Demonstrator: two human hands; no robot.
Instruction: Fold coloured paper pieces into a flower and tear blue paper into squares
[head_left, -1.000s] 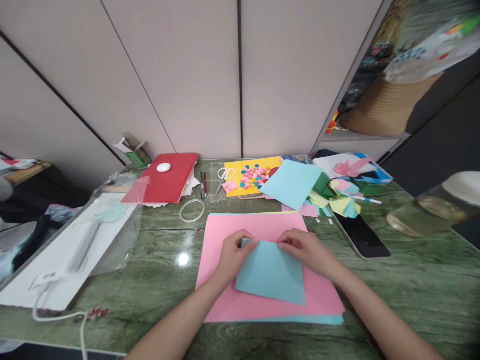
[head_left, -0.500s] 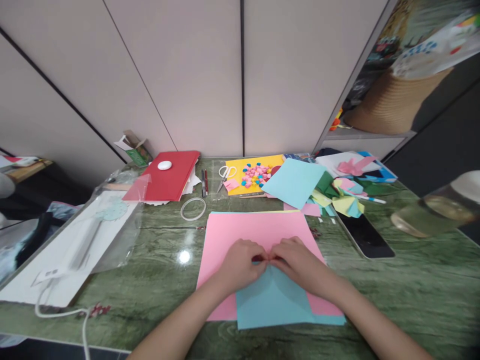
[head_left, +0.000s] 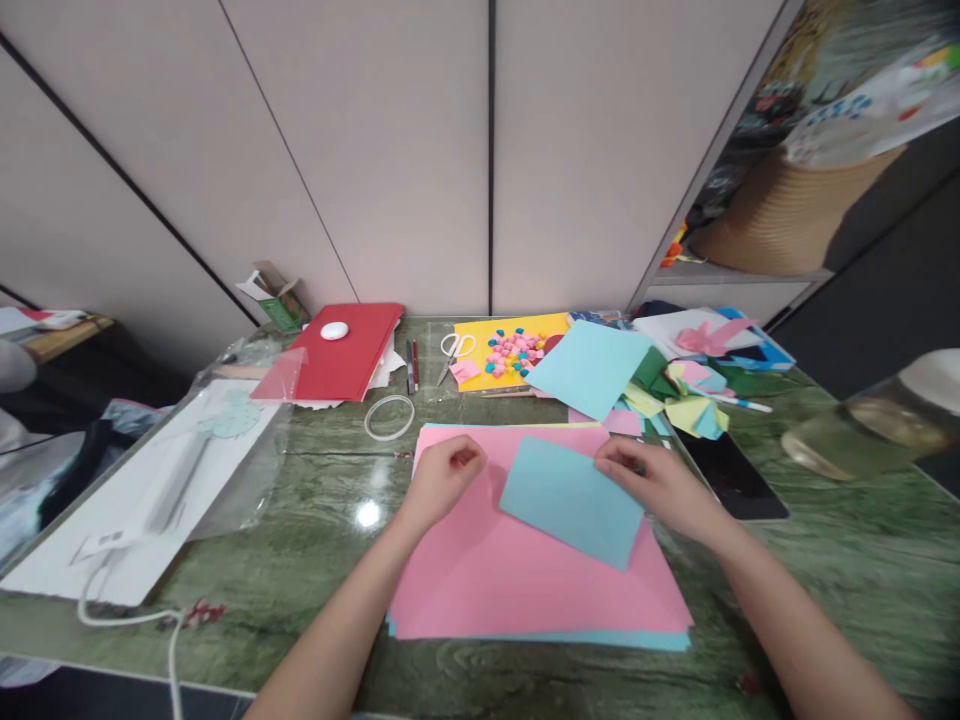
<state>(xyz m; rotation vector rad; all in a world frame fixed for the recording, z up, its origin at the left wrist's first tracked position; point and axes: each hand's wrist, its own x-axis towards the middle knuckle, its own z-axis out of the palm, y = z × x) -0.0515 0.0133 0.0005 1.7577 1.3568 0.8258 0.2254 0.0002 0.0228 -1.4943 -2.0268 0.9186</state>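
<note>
"Blue rectangular sheet of paper (head_left: 566, 502): where, and how held?"

"Askew above the large pink sheet (head_left: 465, 585), toward its right side. Right hand (head_left: 666, 488) has thumb and fingers pinched on the upper right corner. Left hand (head_left: 444, 484) is off the paper, its thumb and fingertips drawn together, nothing visible between them."

"Handling?"

"Judgement: a light pinch suits thin stock; a hard one may crease the corner. Left fingertips on the opposite edge would steady it, and matched edges would keep any crease true. Whether it is already doubled, cannot tell."

"Further out?"

"Black-screened phone (head_left: 739, 482) beyond the right hand, on the green marbled table (head_left: 300, 640). Farther back, white-handled scissors (head_left: 458, 346) and a red flat folder (head_left: 352, 345)."

"Writing, brands?"

"None legible. Green-and-white cardboard box (head_left: 282, 312) at the back left: any print too small to read."
</note>
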